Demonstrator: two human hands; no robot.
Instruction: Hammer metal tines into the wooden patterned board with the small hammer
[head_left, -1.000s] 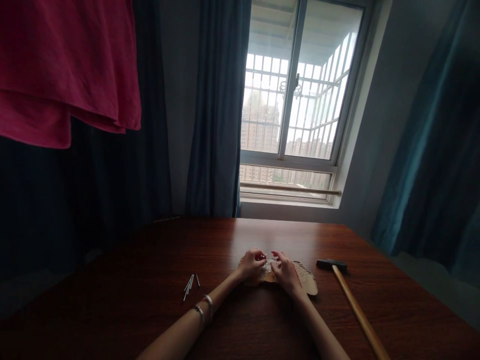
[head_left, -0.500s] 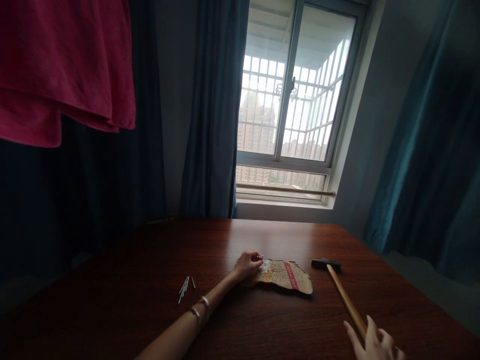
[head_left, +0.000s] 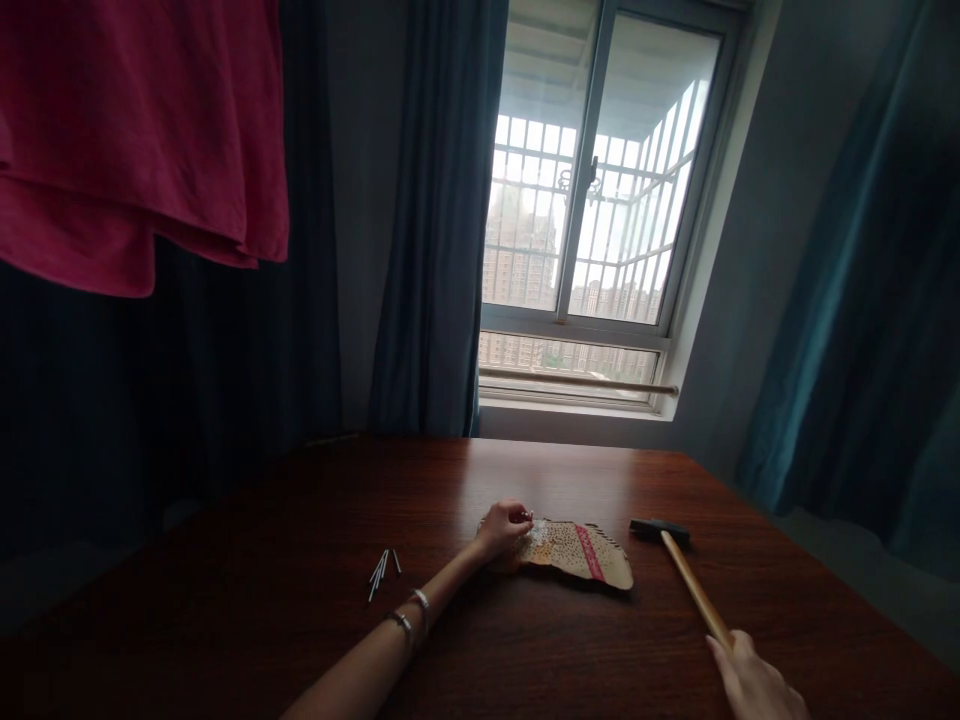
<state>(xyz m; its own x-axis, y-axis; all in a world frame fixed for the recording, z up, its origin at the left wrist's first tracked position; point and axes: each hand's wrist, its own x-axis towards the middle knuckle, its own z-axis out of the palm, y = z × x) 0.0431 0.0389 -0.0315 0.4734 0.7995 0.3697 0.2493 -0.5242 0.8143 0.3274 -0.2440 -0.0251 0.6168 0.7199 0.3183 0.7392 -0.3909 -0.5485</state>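
On the table lies a piece of brown cardboard [head_left: 581, 552], dotted with many small holes and crossed by a red printed strip. My left hand [head_left: 504, 527], with bracelets on its wrist, rests at its left end. Thumb and forefinger pinch a small nail there, mostly hidden by the fingers. To the right is a hammer [head_left: 697, 590] with a dark head and a wooden handle, its head on the table. My right hand [head_left: 757, 680] is closed around the lower end of that handle.
Several loose silver nails [head_left: 382, 572] lie on the brown wooden table [head_left: 480, 655], left of my left forearm. Beyond the table stand a barred window [head_left: 600, 200] and blue curtains [head_left: 439, 230]. A red cloth [head_left: 150, 140] hangs at the upper left.
My right hand has closed around the hammer handle; its fingers were spread by it before. My left hand keeps its pinch at the cardboard. The whole view has shifted slightly.
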